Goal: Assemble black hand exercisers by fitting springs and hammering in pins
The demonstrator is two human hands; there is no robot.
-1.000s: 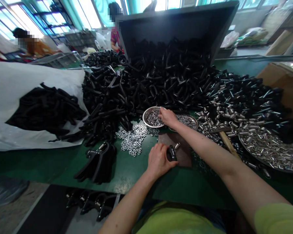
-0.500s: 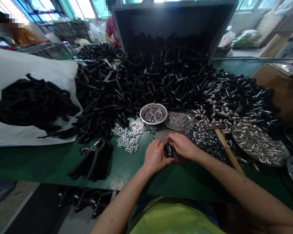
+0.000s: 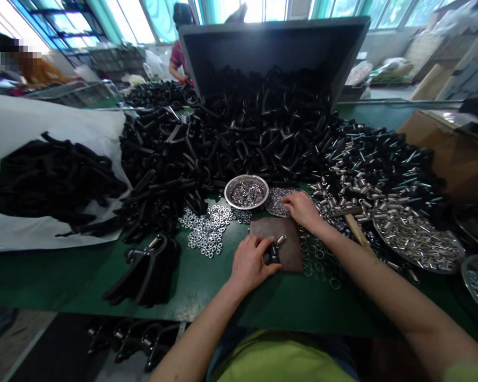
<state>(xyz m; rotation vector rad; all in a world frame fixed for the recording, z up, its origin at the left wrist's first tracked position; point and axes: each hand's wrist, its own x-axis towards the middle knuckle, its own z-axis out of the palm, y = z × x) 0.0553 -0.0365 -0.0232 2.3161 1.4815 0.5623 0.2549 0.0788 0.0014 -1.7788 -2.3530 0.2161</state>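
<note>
And here's the left hand (image 3: 252, 261), curled round a small black part (image 3: 274, 257), thumb on the near side, fingers on the far, pinning it on the brown pad (image 3: 293, 257) laid on the green desk (image 3: 199, 294). A coil spring (image 3: 281, 240) pokes out at the top, leaning off to the right, and that's the weak spot: if that grip slackens or the part rolls, the spring could slip out of line. Over goes the right hand (image 3: 304, 211), fingers dipped at the shallow dish (image 3: 271, 206) of tiny metal bits; whether they've pinched one, I can't tell, the pieces are so small. Fumble there and a bit could drop among the loose rings (image 3: 319, 253) beside the pad. The steel bowl (image 3: 227, 197) sits right alongside, so a wide swing might knock it and spill pieces into the washers (image 3: 207, 234). The hammer (image 3: 357, 232) lies near the right forearm, where a careless sweep could catch its handle.
</note>
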